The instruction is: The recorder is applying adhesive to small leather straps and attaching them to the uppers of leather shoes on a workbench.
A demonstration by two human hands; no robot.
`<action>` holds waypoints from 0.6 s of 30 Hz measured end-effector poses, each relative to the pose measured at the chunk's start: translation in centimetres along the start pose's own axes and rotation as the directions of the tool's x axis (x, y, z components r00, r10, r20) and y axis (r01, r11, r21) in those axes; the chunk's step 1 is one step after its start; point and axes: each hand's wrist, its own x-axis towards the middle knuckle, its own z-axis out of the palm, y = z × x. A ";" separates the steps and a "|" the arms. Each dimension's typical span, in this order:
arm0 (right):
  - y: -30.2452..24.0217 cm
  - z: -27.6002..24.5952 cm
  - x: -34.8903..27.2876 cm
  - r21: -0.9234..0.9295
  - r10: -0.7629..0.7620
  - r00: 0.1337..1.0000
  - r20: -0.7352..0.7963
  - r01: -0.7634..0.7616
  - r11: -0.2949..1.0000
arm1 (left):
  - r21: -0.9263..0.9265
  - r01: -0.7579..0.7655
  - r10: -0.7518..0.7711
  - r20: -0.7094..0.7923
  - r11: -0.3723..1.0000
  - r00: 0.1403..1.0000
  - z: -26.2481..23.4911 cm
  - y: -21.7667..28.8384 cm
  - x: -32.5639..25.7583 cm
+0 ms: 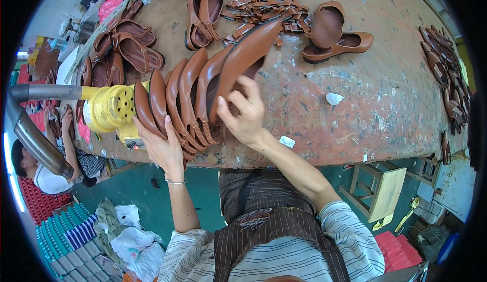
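A row of brown pointed slingback shoes (188, 86) stands packed side by side near the table's front edge, toes up. My left hand (163, 145) rests against the left shoes of the row with its fingers stretched and spread. At the row's right end, my right hand (244, 110) has curled fingers at the inner edge of a brown shoe (248, 51), which leans to the right with its toe raised. Part of that grip is hidden. A yellow hot-air blower (112, 107) with a grey pipe sits just left of the row.
Behind the row lie a shoe pair (205, 10) and a heap of brown buckled straps (271, 8). Two more shoes (337, 48) are farther right. Strap sandals (134, 48) lie at left; piled shoes (446, 74) line the right edge. A co-worker (50, 165) sits at far left.
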 end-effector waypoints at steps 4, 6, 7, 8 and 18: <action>-2.4 -5.7 0.0 -0.188 -0.160 0.981 0.109 0.179 0.966 | 0.040 -0.112 0.116 -0.094 0.993 0.989 0.0 0.2 -0.6; -5.2 -8.0 -0.8 -0.256 0.018 0.972 0.236 0.044 0.966 | -0.077 -0.275 0.260 -0.163 0.958 0.952 -1.7 2.9 -1.7; -5.8 -8.8 -1.7 -0.295 0.141 0.940 0.310 -0.046 0.954 | -0.254 -0.322 0.295 -0.138 0.912 0.945 -1.6 3.9 -2.5; -6.4 -9.4 -2.4 -0.334 0.261 0.888 0.378 -0.132 0.933 | -0.550 -0.223 0.271 0.007 0.805 0.962 -1.3 4.6 -3.9; -2.7 -16.4 -4.2 -0.386 0.262 0.922 0.283 -0.141 0.912 | -0.560 0.175 0.229 0.577 0.810 0.784 3.5 8.8 -7.8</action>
